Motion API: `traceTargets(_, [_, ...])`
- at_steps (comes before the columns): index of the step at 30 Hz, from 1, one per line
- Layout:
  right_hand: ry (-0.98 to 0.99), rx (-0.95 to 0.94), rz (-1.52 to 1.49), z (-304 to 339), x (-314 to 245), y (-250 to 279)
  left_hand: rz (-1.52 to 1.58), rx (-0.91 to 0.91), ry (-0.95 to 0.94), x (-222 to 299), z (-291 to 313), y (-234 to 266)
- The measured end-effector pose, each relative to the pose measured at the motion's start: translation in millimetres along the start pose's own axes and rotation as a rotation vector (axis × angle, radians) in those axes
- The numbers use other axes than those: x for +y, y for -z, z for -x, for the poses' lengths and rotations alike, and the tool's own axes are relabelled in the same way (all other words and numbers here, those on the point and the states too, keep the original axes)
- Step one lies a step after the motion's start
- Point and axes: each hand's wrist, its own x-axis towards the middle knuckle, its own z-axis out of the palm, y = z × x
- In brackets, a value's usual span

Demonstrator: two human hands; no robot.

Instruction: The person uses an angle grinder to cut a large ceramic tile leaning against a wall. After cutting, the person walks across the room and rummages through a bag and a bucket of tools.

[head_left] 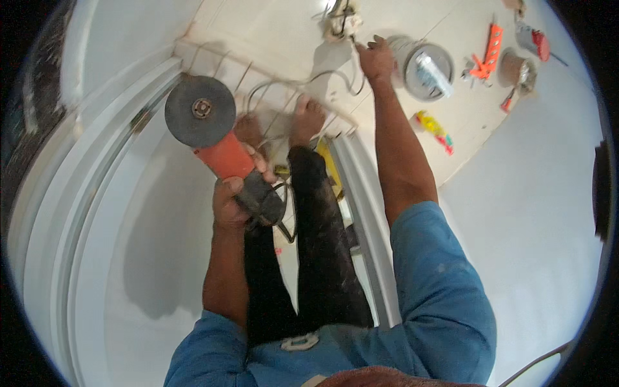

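My left hand (230,203) is wrapped round the body of a red and black angle grinder (224,157), with its fingers showing on the far side. The grinder's dark round disc (200,112) points up and to the left, beside the white wall. My right hand (376,59) reaches far forward over the floor, its fingers apart. A pale cord (355,59) runs close by its fingertips; whether they touch it I cannot tell. Just beyond lies a pale bundle with dark cords (342,22). A grey bucket (440,57) stands right of that hand.
An orange caulking gun (492,51), a clear tub (518,69) and a yellow packet (433,129) lie to the right. My bare feet (306,119) stand by a tiled step (225,68). A grey metal frame (361,200) is right of my legs. A loose cable (293,82) crosses the step.
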Motion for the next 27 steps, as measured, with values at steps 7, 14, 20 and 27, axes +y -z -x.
traceTargets(7, [-0.351,-0.473,-0.559,185,-37,21,-0.229,0.055,-0.13,40,93,-54])
traceTargets(14, [-0.265,-0.427,0.08,338,-51,95,-0.297,-0.015,-0.222,66,134,-40])
traceTargets(20, [0.104,-0.158,0.139,372,-91,173,-0.335,-0.048,-0.253,72,148,-19])
traceTargets(27, [0.075,-0.294,0.144,374,-80,152,-0.329,-0.096,-0.298,75,178,-26])
